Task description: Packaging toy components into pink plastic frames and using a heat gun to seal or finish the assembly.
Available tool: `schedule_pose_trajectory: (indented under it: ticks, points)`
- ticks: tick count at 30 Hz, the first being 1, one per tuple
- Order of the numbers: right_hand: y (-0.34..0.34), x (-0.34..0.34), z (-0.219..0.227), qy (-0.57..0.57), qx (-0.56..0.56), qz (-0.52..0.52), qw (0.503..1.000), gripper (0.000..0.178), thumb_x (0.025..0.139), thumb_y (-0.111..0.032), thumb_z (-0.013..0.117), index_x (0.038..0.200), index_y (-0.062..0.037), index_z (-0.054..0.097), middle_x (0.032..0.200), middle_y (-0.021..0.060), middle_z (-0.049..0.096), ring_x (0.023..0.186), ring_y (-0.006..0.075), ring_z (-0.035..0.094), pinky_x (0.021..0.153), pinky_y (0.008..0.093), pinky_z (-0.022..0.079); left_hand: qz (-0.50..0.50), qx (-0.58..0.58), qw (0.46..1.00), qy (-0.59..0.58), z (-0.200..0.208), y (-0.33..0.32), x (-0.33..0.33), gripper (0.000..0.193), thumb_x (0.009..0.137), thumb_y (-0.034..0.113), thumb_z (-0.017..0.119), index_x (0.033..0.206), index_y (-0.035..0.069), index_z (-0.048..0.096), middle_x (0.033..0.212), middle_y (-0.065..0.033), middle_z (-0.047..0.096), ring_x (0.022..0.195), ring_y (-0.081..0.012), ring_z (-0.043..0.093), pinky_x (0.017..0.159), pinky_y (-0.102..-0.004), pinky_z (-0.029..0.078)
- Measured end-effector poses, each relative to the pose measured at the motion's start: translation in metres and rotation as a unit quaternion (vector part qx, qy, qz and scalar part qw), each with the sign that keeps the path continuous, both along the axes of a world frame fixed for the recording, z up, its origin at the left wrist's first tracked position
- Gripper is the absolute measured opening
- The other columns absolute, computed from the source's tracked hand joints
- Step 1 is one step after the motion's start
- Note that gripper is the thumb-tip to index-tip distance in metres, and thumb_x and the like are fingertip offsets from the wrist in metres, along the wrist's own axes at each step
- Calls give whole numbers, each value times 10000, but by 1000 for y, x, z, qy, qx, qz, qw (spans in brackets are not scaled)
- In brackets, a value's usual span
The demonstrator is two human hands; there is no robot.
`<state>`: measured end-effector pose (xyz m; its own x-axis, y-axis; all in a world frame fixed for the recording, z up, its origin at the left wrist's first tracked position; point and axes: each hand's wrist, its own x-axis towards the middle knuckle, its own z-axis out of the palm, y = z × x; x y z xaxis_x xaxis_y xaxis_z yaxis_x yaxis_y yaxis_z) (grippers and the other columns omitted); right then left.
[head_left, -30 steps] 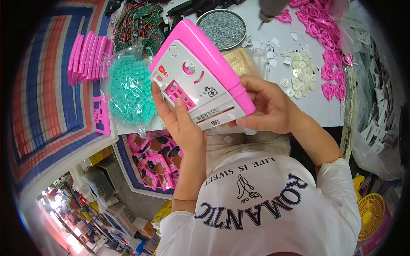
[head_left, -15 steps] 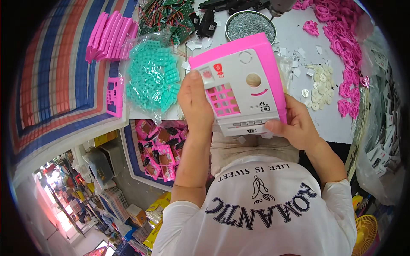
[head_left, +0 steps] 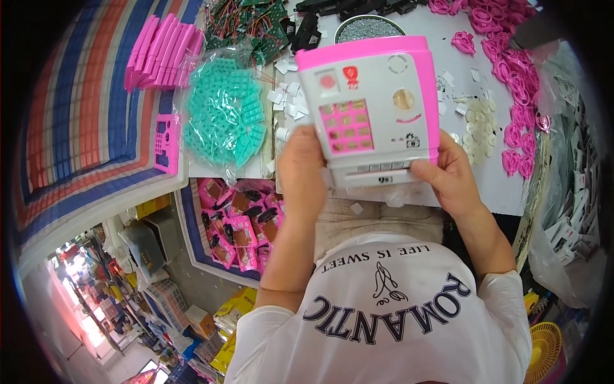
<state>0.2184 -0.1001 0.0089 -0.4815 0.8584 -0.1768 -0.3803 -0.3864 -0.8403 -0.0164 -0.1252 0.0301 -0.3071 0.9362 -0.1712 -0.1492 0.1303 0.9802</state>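
Note:
A pink-and-white plastic toy panel [head_left: 377, 83], with a grid of square keypad holes and a round hole, is held up, its white face toward me. My right hand [head_left: 451, 173] grips its lower right corner, thumb on the front and the other fingers mostly behind. My left hand [head_left: 302, 163] is at its lower left edge, smeared by motion; its fingers are largely hidden, so I cannot tell how they close. Behind the panel's top edge stands a round dish of small metal screws [head_left: 368, 27], partly covered.
A clear bag of turquoise keypads [head_left: 224, 115] and stacked pink panels [head_left: 160, 54] lie to the left. Circuit boards [head_left: 246, 25] are at the back. White discs [head_left: 480, 128] and pink rings [head_left: 511, 70] lie on the right. A box of pink parts [head_left: 240, 230] stands below left.
The panel has turned more upright and shifted slightly up and right. My left hand has slid down its left edge, its thumb no longer on the white face. The tool at top moved right.

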Motion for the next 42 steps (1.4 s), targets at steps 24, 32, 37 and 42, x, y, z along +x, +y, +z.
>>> schedule_pose_trajectory:
  ticks: [24, 32, 37, 42]
  points:
    - [72, -2, 66, -130, 271, 21, 954, 522, 880, -83, 802, 1329, 10, 552, 1068, 93, 739, 935, 137, 723, 819, 288, 599, 28, 245, 937, 247, -4, 15, -1, 357, 1075, 292, 507, 970, -28, 627, 786, -14, 574, 707, -95, 509, 656, -260, 426]
    - [93, 27, 28, -274, 610, 0, 743, 364, 794, -57, 765, 1153, -60, 702, 1129, 88, 737, 1049, 272, 696, 944, 391, 565, -156, 338, 833, 410, -29, 47, -50, 322, 842, 119, 752, 1154, 49, 719, 1149, -136, 720, 1060, -302, 679, 963, -402, 500]
    - [54, 47, -16, -346, 601, 141, 706, 516, 708, 53, 565, 1196, -38, 706, 1319, 143, 665, 1232, 392, 597, 1033, 488, 514, -241, 263, 805, 475, -50, 24, -51, 412, 742, 31, 716, 1147, 100, 726, 1338, -157, 628, 1242, -370, 575, 1045, -480, 459]
    - [46, 39, -24, -385, 598, 81, 698, 475, 750, -21, 681, 1225, -30, 682, 1330, 133, 654, 1242, 393, 588, 1019, 460, 525, -283, 247, 799, 469, -48, 15, -50, 385, 732, 26, 694, 1110, 85, 734, 1360, -159, 610, 1238, -386, 548, 1051, -496, 446]
